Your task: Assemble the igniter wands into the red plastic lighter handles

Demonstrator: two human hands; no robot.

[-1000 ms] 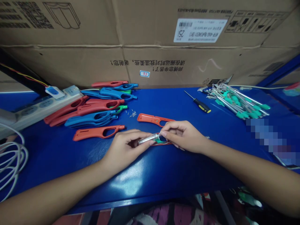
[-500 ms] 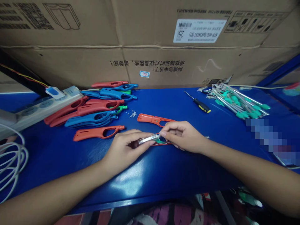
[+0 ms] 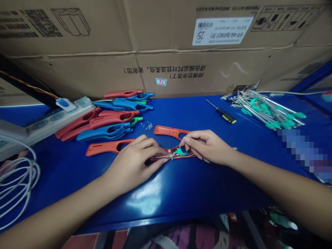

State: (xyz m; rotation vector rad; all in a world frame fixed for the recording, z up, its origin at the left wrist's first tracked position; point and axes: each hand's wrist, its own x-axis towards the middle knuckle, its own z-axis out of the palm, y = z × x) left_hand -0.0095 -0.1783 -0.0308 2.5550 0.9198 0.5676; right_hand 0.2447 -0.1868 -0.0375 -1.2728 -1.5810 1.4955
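Observation:
My left hand (image 3: 140, 155) is closed around a clear plastic lighter fuel tank (image 3: 163, 156), its end pointing right. That end meets an orange-red lighter shell half (image 3: 184, 156) lying just above the table, with a green trigger (image 3: 178, 151) and a thin pale wire in it. From the right, my right hand (image 3: 209, 147) reaches over this shell half, thumb and forefinger pinched beside the trigger. What they pinch is too small to make out. Another orange shell half (image 3: 168, 131) lies behind, inner side up. A metal tube tip (image 3: 234, 148) shows beyond my right wrist.
Red, blue and green lighter shells (image 3: 109, 119) are piled at left by a power strip (image 3: 55, 119). Small screws (image 3: 148, 127), a screwdriver (image 3: 223, 114) and metal lighter tubes with green parts (image 3: 267, 109) lie behind. A coiled white cable (image 3: 19, 180) sits at far left.
The tank in my left hand has turned and lowered toward the shell half, and the green trigger shows more. My right hand stays pinched at nearly the same spot. The view has shifted slightly.

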